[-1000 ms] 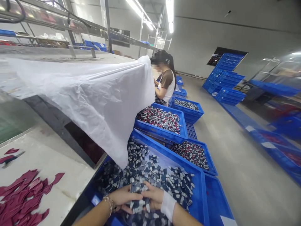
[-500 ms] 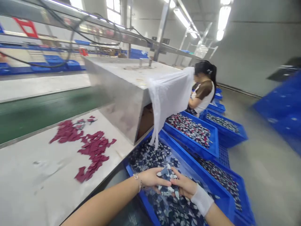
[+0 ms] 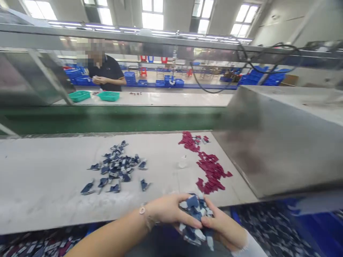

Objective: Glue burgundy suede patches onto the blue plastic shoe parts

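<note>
Both my hands cup one bunch of small navy and white fabric pieces (image 3: 196,214) at the near edge of the white worktable (image 3: 48,185). My left hand (image 3: 168,210) wraps over the bunch from the left, a bracelet on its wrist. From the right and below, my right hand (image 3: 225,228) grips it, with a white band on the wrist. A loose pile of similar navy pieces (image 3: 116,169) lies on the table to the left. To the right of that lies a scatter of maroon pieces (image 3: 209,167).
A steel box housing (image 3: 281,142) stands on the table at right. Beyond the table runs a green conveyor belt (image 3: 112,119). A person in a black shirt (image 3: 105,73) stands on the far side by two green trays (image 3: 108,95). Blue crates with pieces (image 3: 316,228) sit low at right.
My hands have lifted the bunch of navy and white pieces out of the blue crate and carried it left to the table edge. My view has swung left, off the seated co-worker.
</note>
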Demonstrator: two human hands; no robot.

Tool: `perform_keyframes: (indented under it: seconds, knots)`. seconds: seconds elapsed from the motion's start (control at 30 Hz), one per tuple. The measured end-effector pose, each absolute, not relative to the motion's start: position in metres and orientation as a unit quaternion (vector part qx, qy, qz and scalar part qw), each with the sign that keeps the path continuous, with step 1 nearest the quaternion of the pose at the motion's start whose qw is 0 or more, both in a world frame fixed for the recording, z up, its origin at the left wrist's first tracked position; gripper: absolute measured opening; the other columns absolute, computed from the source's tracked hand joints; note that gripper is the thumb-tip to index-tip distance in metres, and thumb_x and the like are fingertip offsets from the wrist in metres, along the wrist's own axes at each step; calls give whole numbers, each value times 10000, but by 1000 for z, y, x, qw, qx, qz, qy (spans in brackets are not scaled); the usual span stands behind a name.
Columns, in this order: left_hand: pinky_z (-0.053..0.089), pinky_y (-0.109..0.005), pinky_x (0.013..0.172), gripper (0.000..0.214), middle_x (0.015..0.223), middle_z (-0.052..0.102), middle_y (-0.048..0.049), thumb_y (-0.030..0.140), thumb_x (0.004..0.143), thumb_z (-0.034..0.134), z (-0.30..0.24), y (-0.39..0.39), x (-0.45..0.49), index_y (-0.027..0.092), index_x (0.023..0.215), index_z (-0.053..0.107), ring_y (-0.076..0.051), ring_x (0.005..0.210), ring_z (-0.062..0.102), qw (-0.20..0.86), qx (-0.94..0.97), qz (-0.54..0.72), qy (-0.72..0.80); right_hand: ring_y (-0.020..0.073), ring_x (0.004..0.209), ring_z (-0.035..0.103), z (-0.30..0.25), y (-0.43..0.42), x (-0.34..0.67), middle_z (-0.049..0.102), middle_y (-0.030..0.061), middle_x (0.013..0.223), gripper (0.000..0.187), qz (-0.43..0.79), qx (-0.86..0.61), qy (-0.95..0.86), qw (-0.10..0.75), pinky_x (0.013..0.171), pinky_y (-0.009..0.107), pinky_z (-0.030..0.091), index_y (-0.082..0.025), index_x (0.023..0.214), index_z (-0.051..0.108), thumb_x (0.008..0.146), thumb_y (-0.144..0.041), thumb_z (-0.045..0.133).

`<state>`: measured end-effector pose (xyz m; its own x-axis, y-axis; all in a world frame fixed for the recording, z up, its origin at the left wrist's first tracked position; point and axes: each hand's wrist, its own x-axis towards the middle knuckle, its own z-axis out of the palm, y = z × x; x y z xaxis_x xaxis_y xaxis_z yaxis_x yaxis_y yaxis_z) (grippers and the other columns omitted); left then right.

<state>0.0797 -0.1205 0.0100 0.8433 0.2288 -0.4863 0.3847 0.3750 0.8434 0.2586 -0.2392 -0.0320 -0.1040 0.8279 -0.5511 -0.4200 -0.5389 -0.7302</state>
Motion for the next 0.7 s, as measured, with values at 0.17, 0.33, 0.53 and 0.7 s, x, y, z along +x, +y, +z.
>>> perform_keyframes:
  seconds: [0.17, 0.33, 0.53, 0.7]
  knots:
    - [518, -234, 623, 783, 1106, 738, -46, 441, 669, 840, 40, -40, -47, 269, 1379, 557, -209, 845, 698, 697, 583, 50, 415, 180, 828, 674, -25, -88, 164, 656, 67, 1109, 417, 780, -441, -293, 334, 688, 341, 585, -188, 1311, 532, 936, -316, 661]
    - [463, -195, 519, 719, 1119, 730, -68, 542, 768, 718, 41, 16, -112, 232, 1393, 541, -159, 716, 662, 605, 602, 105, 511, 205, 937, 665, -16, 15, 96, 632, 80, 1188, 342, 792, -435, -335, 268, 771, 389, 591, -177, 1268, 570, 956, -302, 637]
    - [536, -356, 893, 727, 1548, 418, -116, 609, 867, 556, 28, 30, -135, 269, 1495, 415, -307, 1152, 612, 389, 653, 155, 631, 257, 1078, 630, -1, 37, 74, 569, 108, 1324, 419, 759, -477, -339, 286, 866, 465, 567, -194, 1337, 529, 965, -365, 615]
    - [250, -615, 1154, 612, 1649, 221, -98, 512, 963, 440, -11, 12, -120, 303, 1531, 349, -396, 1497, 208, 214, 683, 149, 682, 274, 1112, 614, 1, 35, 70, 530, 116, 1375, 470, 713, -515, -393, 268, 868, 475, 570, -208, 1380, 492, 953, -343, 634]
